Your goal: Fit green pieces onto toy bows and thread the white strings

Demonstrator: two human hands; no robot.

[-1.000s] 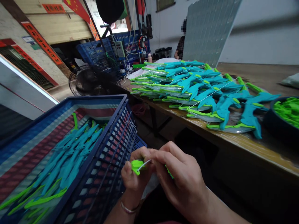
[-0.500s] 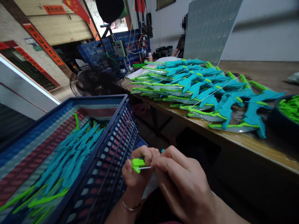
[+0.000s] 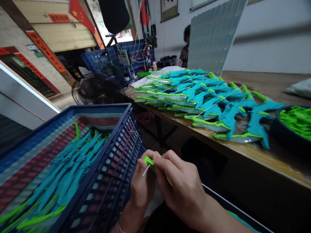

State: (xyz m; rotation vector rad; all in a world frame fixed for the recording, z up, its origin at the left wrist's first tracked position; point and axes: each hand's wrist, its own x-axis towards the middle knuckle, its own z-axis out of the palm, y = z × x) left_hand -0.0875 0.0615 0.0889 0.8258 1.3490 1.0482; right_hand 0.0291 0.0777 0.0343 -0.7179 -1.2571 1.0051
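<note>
Low in the middle of the view, my left hand (image 3: 141,187) and my right hand (image 3: 179,187) are pressed together around a small bright green plastic piece (image 3: 148,160) with a thin white string (image 3: 146,169) coming off it. Both hands are closed on it; my right fingers pinch at the string end. Most of the piece is hidden behind my fingers. A blue crate (image 3: 109,168) sits just left of my hands, holding several teal and green toy parts (image 3: 70,171).
A wooden table (image 3: 243,152) runs along the right with rows of teal and green toy pieces (image 3: 206,97) and a dark bowl of green parts (image 3: 291,124). A person sits at the far end behind a grey panel (image 3: 213,35). A fan (image 3: 85,89) and more blue crates (image 3: 102,61) stand beyond.
My hands have turned the green piece, which now sits higher between my fingertips, and the white string now points down-left. The view has tilted slightly.
</note>
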